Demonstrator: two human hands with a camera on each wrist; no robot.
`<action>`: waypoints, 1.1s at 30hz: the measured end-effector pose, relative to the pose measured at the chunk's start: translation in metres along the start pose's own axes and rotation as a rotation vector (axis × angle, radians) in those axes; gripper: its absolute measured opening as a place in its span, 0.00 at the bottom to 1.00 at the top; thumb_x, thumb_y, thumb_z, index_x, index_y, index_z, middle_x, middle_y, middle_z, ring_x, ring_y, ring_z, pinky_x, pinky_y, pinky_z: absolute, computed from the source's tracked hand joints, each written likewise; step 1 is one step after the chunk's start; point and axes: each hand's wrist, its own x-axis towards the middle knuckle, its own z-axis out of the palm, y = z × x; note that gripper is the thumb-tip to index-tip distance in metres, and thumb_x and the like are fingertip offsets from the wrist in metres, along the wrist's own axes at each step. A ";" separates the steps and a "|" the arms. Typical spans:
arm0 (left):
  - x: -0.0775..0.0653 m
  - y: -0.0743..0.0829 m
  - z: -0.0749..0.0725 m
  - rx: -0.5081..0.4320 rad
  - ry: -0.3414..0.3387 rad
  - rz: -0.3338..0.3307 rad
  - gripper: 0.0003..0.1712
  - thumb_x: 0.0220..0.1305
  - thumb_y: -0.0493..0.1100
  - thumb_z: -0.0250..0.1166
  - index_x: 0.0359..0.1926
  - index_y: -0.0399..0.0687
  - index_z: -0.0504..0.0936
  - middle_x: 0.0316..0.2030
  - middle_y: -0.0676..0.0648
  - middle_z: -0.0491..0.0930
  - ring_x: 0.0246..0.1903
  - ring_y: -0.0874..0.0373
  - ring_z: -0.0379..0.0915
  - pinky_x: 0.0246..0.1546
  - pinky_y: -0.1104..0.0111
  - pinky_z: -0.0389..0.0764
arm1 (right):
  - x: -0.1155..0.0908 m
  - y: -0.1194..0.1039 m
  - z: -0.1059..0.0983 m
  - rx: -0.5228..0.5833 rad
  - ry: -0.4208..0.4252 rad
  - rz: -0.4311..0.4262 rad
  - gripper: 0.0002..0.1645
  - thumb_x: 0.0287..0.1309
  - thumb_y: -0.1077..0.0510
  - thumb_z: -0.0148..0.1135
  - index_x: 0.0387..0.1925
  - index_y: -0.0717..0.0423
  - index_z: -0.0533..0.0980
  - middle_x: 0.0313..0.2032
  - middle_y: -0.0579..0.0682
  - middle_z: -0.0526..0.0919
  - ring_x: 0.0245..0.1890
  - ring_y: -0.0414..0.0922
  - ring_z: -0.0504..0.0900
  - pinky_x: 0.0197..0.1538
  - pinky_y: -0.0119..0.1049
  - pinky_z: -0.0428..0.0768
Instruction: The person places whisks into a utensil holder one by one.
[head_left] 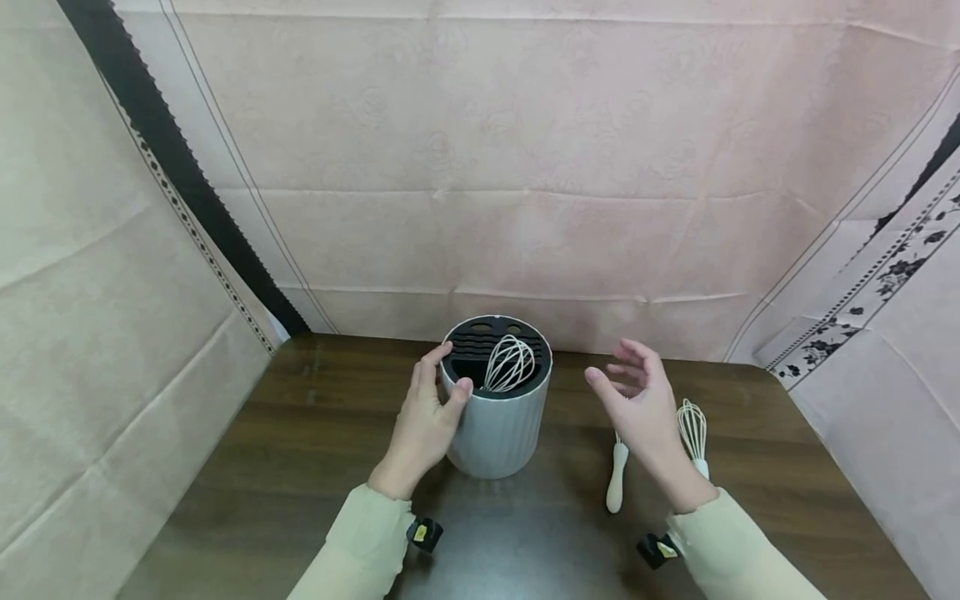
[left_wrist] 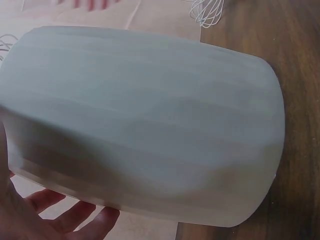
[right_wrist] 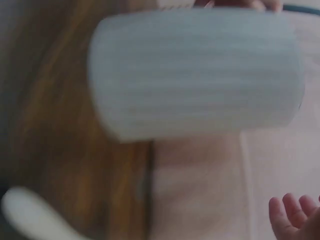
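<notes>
A grey ribbed utensil holder with a black slotted top stands upright on the table. The wire head of a whisk sticks up out of its larger opening. My left hand holds the holder by its left side, thumb near the front rim and fingers round the far side. To the right, my right hand hovers apart from the holder, fingers loosely bent and nothing in them. Below it lies a utensil with a pale handle, its wire end mostly hidden. Another whisk lies partly behind the right wrist.
The dark wooden table has its back edge just behind the holder. Pale cloth hangs behind it, with more cloth at both sides. The right wrist view is blurred.
</notes>
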 end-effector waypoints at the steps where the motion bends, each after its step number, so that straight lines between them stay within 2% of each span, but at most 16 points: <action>1: 0.000 0.000 0.000 -0.002 -0.001 0.000 0.35 0.68 0.66 0.51 0.72 0.72 0.51 0.69 0.51 0.54 0.63 0.47 0.61 0.54 0.44 0.71 | 0.001 0.011 -0.003 -0.019 0.004 0.032 0.40 0.56 0.52 0.70 0.66 0.54 0.63 0.56 0.50 0.72 0.52 0.49 0.76 0.51 0.38 0.76; 5: 0.000 0.000 -0.001 -0.008 -0.008 -0.007 0.35 0.68 0.66 0.50 0.72 0.72 0.50 0.70 0.51 0.53 0.64 0.46 0.60 0.54 0.44 0.70 | 0.003 0.042 -0.013 -0.104 0.014 0.123 0.44 0.54 0.43 0.69 0.67 0.50 0.61 0.56 0.49 0.72 0.53 0.47 0.76 0.52 0.36 0.74; 13: -0.001 0.001 0.000 -0.017 -0.008 0.008 0.35 0.69 0.64 0.51 0.72 0.70 0.50 0.69 0.49 0.53 0.64 0.46 0.59 0.57 0.42 0.67 | -0.001 0.073 -0.027 -0.222 -0.005 0.241 0.49 0.54 0.36 0.66 0.69 0.52 0.58 0.58 0.55 0.71 0.54 0.52 0.74 0.53 0.46 0.72; 16: -0.001 0.001 0.000 -0.014 -0.009 0.012 0.34 0.70 0.63 0.50 0.72 0.69 0.50 0.69 0.49 0.53 0.65 0.46 0.59 0.58 0.42 0.65 | -0.002 0.081 -0.030 -0.205 -0.008 0.333 0.53 0.53 0.34 0.66 0.71 0.53 0.56 0.60 0.58 0.69 0.57 0.54 0.73 0.54 0.48 0.71; 23: 0.000 0.000 0.001 -0.009 -0.005 0.020 0.34 0.71 0.62 0.50 0.73 0.69 0.50 0.70 0.49 0.53 0.66 0.47 0.58 0.58 0.41 0.64 | 0.003 0.091 -0.034 -0.025 -0.030 0.552 0.62 0.52 0.33 0.66 0.74 0.59 0.45 0.66 0.67 0.58 0.60 0.58 0.68 0.57 0.51 0.73; 28: 0.000 0.000 0.003 -0.006 -0.005 0.027 0.34 0.70 0.63 0.50 0.73 0.69 0.50 0.70 0.49 0.53 0.66 0.46 0.58 0.58 0.40 0.64 | 0.003 0.098 -0.036 -0.004 -0.042 0.618 0.63 0.54 0.36 0.66 0.74 0.62 0.42 0.67 0.69 0.56 0.60 0.59 0.69 0.57 0.51 0.73; 33: 0.000 0.000 0.004 -0.007 0.001 0.046 0.35 0.71 0.62 0.50 0.73 0.69 0.49 0.70 0.49 0.53 0.66 0.46 0.58 0.57 0.40 0.65 | 0.001 0.105 -0.035 0.009 -0.079 0.660 0.65 0.54 0.35 0.66 0.74 0.64 0.39 0.68 0.71 0.52 0.63 0.59 0.65 0.58 0.50 0.72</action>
